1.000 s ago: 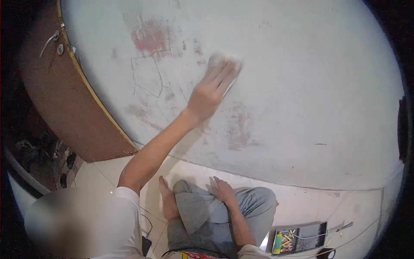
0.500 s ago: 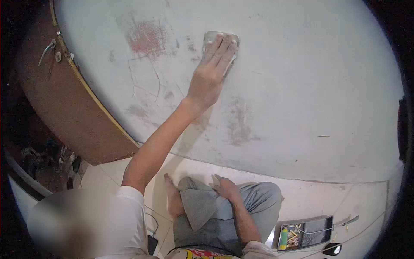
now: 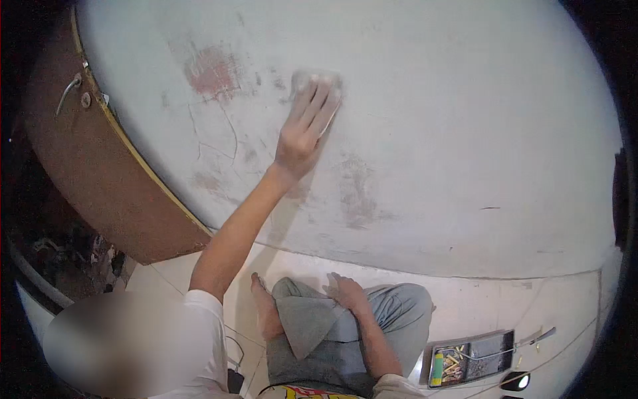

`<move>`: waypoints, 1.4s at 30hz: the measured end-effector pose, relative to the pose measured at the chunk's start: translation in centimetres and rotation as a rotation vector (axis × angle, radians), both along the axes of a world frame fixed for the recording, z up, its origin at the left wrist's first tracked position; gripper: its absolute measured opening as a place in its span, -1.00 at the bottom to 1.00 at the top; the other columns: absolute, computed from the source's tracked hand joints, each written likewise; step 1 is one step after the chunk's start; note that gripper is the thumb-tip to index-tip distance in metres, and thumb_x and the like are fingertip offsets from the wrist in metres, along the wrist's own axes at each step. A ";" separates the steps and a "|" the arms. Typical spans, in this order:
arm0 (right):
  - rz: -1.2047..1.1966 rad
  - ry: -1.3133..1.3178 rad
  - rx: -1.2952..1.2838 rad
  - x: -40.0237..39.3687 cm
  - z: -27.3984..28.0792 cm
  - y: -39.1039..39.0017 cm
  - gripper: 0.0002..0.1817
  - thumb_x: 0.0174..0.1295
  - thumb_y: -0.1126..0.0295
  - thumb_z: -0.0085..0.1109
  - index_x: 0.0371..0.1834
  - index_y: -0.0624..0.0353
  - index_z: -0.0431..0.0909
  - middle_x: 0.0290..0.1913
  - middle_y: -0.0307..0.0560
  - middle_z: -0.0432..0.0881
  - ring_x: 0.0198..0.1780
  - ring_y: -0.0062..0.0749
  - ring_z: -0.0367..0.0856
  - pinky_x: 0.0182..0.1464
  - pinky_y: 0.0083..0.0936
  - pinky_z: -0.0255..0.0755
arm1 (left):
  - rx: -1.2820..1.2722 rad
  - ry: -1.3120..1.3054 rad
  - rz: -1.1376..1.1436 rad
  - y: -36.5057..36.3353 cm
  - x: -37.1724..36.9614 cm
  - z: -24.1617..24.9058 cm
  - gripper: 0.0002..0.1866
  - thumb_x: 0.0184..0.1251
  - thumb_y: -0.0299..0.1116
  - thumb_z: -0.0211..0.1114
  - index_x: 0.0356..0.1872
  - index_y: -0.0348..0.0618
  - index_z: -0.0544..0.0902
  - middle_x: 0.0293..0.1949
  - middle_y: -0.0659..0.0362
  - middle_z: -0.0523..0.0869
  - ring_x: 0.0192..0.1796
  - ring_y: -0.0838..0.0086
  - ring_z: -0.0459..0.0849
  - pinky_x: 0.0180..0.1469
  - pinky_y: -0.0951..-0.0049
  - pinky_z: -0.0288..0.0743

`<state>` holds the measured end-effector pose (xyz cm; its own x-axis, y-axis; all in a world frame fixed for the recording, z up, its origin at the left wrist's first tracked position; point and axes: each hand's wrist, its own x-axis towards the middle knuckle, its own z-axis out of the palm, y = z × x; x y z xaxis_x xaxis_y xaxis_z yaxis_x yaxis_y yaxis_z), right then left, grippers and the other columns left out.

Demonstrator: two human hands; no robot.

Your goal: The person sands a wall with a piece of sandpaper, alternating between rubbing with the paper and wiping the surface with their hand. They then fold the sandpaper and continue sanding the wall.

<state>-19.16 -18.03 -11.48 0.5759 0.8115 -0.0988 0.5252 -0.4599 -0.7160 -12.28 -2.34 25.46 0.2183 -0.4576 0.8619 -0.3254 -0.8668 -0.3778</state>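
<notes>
My left hand (image 3: 302, 126) is stretched out to the pale wall (image 3: 452, 133), its fingers laid over a greyish rectangular sheet that looks like sandpaper (image 3: 329, 76). The sheet lies against the wall surface, and its edges are blurred by motion. Just left of it are dark scuffs and a reddish worn patch (image 3: 214, 72). Below the hand, a brownish smudge (image 3: 359, 189) marks the wall. My right hand (image 3: 347, 292) rests on my grey trousers (image 3: 319, 356) near the knee, fingers loosely extended and holding nothing visible.
A brown door (image 3: 113, 173) with a metal handle (image 3: 66, 93) stands on the left. On the tiled floor (image 3: 478, 299) at lower right sits a black paint tray (image 3: 488, 346) with cigarette butts and a roller frame in it. Thin cables run nearby.
My left hand and the sheet have moved a little left and down across the wall. The view has shifted slightly. My right hand stays on my leg.
</notes>
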 end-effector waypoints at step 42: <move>-0.112 -0.032 0.081 -0.1 0.6 -0.1 -0.35 0.26 -0.07 0.06 0.28 0.19 0.39 0.01 0.25 0.61 0.04 0.15 0.57 0.09 -0.10 0.43 | -0.069 0.128 0.149 3.2 -2.3 -5.6 -0.45 0.16 -0.57 0.20 0.27 -0.28 0.44 0.40 0.01 0.33 0.46 0.11 0.24 0.42 0.11 0.25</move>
